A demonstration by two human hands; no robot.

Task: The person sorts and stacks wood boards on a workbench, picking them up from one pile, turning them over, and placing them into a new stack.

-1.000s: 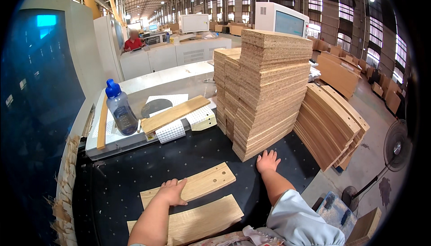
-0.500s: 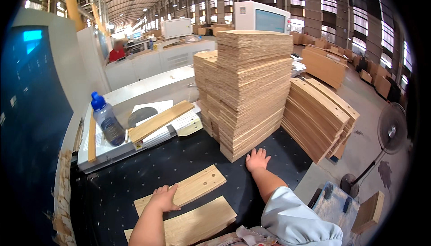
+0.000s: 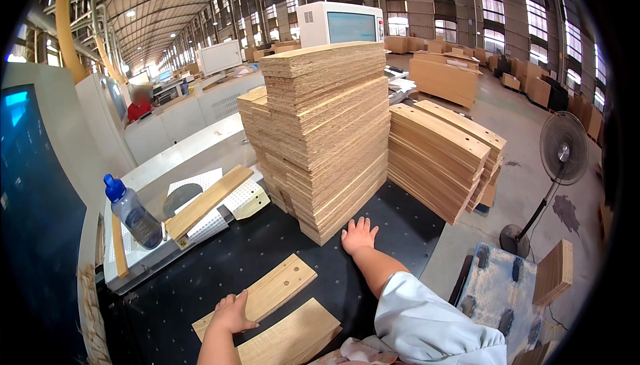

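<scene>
My left hand (image 3: 231,313) lies across a narrow wooden board (image 3: 280,286) with two drilled holes at its right end. Its fingertips reach the board's far edge and the thumb its near edge, so it grips the board across its width. A second pale wooden board (image 3: 293,336) lies nearer to me, partly behind my left forearm. To the right, my right hand (image 3: 360,236) rests flat on the black dotted tabletop (image 3: 407,232), fingers spread and holding nothing. It is just right of the near corner of a tall stack of wooden boards (image 3: 333,138).
More drilled boards (image 3: 437,162) stand stacked at the right. A bottle with a blue cap (image 3: 140,222) and a loose wooden strip (image 3: 210,202) lie on the white machine at left. A standing fan (image 3: 563,148) and a worn pallet-like platform (image 3: 497,292) are on the floor at right.
The view has turned a little to the right, so the surroundings sit further left in the picture. Both hands keep nearly the same places on the board and the tabletop.
</scene>
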